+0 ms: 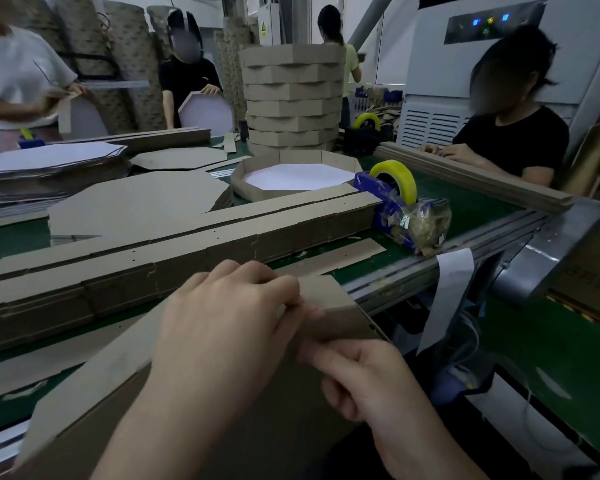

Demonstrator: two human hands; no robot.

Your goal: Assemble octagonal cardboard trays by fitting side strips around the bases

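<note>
A brown cardboard tray [94, 379] stands tilted at the near edge of the bench, its side strip folded around the base. My left hand [222, 327] curls over the strip's upper corner. My right hand [364, 379] pinches the same strip from the right, just below that corner. A pile of long side strips [187, 244] lies across the bench behind my hands. Flat octagonal bases [136, 199] are stacked further back at the left. One finished tray with a white base [295, 174] lies in the middle.
A blue tape dispenser [395, 202] with a yellow roll sits at the right of the strips. A tall stack of finished trays [291, 95] stands at the back. Several people work around the green bench [471, 206]. White-faced bases [49, 161] are piled at the far left.
</note>
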